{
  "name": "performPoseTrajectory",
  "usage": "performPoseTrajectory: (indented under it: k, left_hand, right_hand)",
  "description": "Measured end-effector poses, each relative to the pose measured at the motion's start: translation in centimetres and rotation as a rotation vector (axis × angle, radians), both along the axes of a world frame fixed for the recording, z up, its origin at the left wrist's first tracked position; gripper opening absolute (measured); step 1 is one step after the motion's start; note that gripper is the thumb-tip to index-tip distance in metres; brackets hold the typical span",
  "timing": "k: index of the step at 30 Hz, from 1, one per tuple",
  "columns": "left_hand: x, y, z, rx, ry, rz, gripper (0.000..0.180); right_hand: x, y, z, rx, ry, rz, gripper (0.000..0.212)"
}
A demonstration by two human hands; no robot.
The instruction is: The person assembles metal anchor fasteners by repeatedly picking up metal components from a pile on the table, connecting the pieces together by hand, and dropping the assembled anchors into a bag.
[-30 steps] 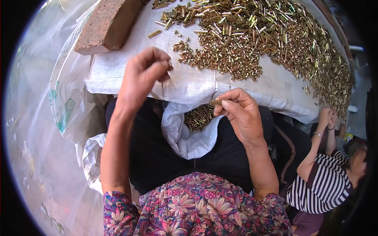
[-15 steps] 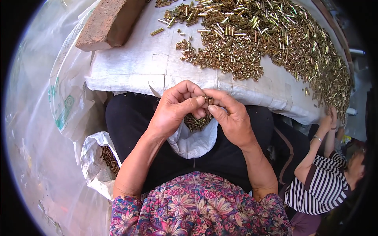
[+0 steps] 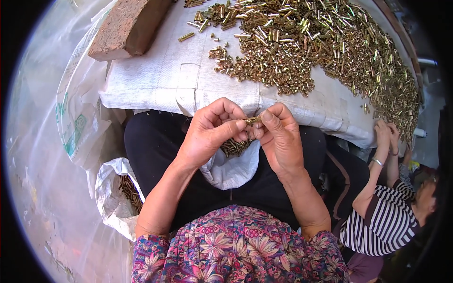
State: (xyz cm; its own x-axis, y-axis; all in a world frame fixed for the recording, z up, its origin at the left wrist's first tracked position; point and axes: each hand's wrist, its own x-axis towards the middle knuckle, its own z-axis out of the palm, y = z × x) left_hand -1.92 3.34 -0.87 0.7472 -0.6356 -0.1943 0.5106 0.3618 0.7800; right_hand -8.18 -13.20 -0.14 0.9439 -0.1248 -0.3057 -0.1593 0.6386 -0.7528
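Note:
Just past my lap, my left hand (image 3: 207, 129) and my right hand (image 3: 284, 141) meet at the fingertips. Between them lies a small brass-coloured metal tube (image 3: 253, 120). My left thumb and index finger pinch one end, and my right thumb and fingers close on the other. Under the hands, an open white bag (image 3: 229, 177) in my lap holds similar metal pieces (image 3: 234, 148), partly hidden by my fingers. On the covered work surface beyond are long gold-coloured tubes (image 3: 292, 23) and a heap of short rings (image 3: 283, 73).
White woven sheeting (image 3: 146, 85) covers the work surface, with a brick (image 3: 130, 30) on its far left. A second white bag (image 3: 109, 198) with brownish metal pieces (image 3: 129, 191) stands left of my leg. At right, a co-worker in a striped top (image 3: 384, 224) reaches to the pile's edge.
My right hand has turned, with its thumb now raised over the tube. The tube now lies more level between both hands. The co-worker's hands have shifted slightly left and farther away.

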Motion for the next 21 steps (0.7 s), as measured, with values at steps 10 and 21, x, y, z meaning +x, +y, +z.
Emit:
performPoseTrajectory:
  k: [10, 21]
  left_hand:
    - [-0.4, 0.5, 1.1, 0.162, -0.297, -0.011, 0.008]
    - [-0.7, 1.1, 0.2, -0.136, -0.109, -0.213, 0.013]
  right_hand:
    - [-0.3, -0.3, -1.0, -0.02, -0.024, 0.032, 0.007]
    - [-0.4, 0.0, 0.4, 0.23, -0.056, 0.292, 0.02]
